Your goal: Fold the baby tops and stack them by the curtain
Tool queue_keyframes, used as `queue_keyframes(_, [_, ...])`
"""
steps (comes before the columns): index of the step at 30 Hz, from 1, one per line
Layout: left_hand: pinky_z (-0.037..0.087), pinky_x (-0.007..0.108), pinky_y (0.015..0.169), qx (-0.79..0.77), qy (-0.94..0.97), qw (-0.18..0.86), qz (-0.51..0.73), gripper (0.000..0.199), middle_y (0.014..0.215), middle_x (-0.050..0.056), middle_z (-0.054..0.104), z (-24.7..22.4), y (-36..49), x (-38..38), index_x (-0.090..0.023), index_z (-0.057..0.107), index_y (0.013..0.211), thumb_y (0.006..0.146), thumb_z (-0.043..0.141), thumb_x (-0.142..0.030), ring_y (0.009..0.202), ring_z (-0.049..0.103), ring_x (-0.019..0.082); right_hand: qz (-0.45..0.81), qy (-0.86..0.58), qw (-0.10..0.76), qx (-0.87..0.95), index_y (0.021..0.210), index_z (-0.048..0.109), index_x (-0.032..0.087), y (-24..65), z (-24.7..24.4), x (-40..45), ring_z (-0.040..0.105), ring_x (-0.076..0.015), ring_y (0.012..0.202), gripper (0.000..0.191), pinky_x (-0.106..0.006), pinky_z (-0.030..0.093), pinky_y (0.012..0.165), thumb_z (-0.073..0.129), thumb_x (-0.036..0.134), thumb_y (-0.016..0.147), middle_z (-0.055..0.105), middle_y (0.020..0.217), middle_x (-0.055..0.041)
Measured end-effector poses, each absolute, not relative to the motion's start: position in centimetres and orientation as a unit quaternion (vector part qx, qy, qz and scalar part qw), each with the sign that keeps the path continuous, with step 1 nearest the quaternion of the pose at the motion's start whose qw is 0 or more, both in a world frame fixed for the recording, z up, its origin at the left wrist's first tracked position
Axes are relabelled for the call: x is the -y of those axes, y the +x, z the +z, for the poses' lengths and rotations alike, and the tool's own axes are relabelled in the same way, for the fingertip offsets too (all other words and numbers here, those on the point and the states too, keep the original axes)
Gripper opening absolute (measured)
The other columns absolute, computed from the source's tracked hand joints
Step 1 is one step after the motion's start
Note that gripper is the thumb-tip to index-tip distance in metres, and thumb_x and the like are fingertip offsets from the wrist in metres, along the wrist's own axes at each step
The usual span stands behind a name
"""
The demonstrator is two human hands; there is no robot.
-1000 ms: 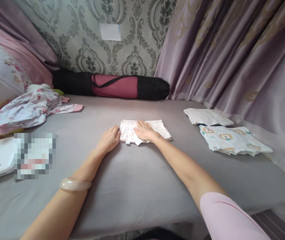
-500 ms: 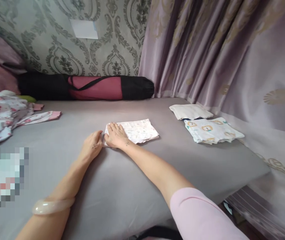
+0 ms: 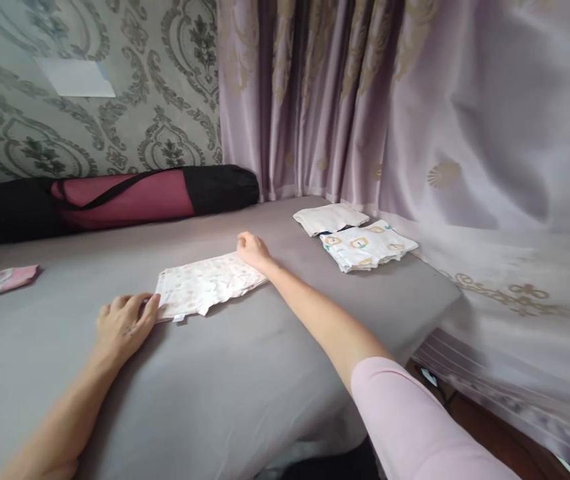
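Observation:
A folded white garment [image 3: 205, 285] with a faint pink print lies flat on the grey bed sheet, a small white tag sticking out along its near edge. At its left end my left hand [image 3: 127, 325] has its fingers bent and closed on the edge, thumb against the cloth. My right hand [image 3: 255, 251] is closed at the far right corner of the same garment; its fingertips are partly hidden behind the hand.
A folded stack with animal prints [image 3: 365, 247] and a plain white folded cloth [image 3: 332, 218] lie to the right, near the curtain [image 3: 309, 100]. A black and maroon long bag [image 3: 135, 197] rests along the wall. A pink-cuffed sleeve [image 3: 5, 281] is at left.
My view has turned right. The right hand has gone from lying flat on the garment's left part to its right corner, now closed. The left hand stays at the left end.

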State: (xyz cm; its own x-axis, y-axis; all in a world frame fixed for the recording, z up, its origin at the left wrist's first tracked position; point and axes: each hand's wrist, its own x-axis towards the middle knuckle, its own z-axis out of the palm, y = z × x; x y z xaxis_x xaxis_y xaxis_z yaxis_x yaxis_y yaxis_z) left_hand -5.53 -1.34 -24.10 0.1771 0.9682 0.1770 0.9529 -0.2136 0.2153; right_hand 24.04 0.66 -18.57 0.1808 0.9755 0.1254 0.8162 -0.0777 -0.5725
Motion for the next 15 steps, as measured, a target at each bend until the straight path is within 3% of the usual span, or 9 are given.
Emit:
queue_keyframes(4, [0.046,0.041,0.087,-0.661,0.743,0.047,0.089,0.056,0.088,0.011,0.073,-22.5,-5.0,0.0,-0.022,0.069,0.087,0.084,0.034,-0.065,0.095,0.063,0.033,0.164,-0.810,0.201,0.525,0.126,0.063,0.015,29.3,-18.1,0.8,0.060,-0.0244,0.121,0.039,-0.031,0.046,0.099,0.038,0.026,0.098,0.066,0.128,-0.0134])
queue_keyframes(8, [0.045,0.033,0.070,-0.705,0.697,0.125,0.038,0.049,0.065,0.007,0.069,-20.4,-3.4,-0.9,-0.022,0.065,0.070,0.076,0.044,-0.066,0.080,0.065,0.033,0.200,-0.820,0.165,0.511,0.124,0.065,0.010,30.5,-18.3,2.1,0.061,-0.0288,0.121,0.042,-0.035,0.048,0.098,0.043,0.033,0.097,0.065,0.127,-0.0194])
queue_keyframes(13, [0.044,0.031,0.064,-0.721,0.669,0.180,0.018,0.042,0.051,0.002,0.064,-20.1,-2.7,-1.4,-0.025,0.062,0.057,0.070,0.051,-0.064,0.074,0.065,0.031,0.209,-0.809,0.160,0.525,0.127,0.063,0.010,28.6,-18.8,2.1,0.056,-0.0302,0.127,0.046,-0.039,0.047,0.101,0.043,0.038,0.097,0.059,0.135,-0.0215])
queue_keyframes(15, [0.044,0.034,0.060,-0.711,0.680,0.169,0.061,0.043,0.044,0.001,0.059,-20.8,-3.0,-2.1,-0.026,0.061,0.053,0.064,0.055,-0.067,0.062,0.062,0.031,0.209,-0.807,0.156,0.530,0.126,0.064,0.012,27.8,-19.0,1.7,0.056,-0.0301,0.126,0.045,-0.041,0.047,0.100,0.045,0.040,0.096,0.058,0.136,-0.0213])
